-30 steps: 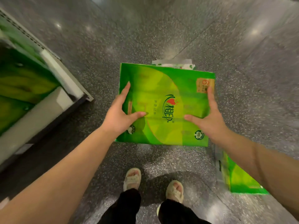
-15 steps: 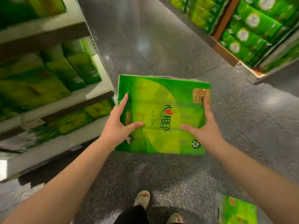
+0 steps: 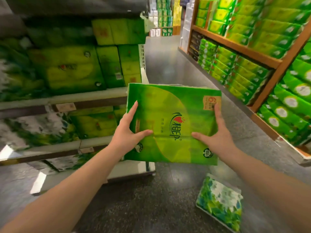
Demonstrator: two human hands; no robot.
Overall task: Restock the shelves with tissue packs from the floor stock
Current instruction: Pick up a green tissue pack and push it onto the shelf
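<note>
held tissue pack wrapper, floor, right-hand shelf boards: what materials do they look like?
Green tissue pack: thin glossy plastic film, probably; it shows sheen and creases where the left hand and right hand grip it.
Floor: dark speckled polished stone or terrazzo, going by the flecks and the light reflections.
Right shelf boards: orange-brown wood or wood-look laminate, matte; blur leaves that open.

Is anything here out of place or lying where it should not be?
Yes. One patterned pack lies tilted on the floor, apart from the shelves, where feet could catch it. The green pack held between left hand and right hand looks undamaged.
</note>
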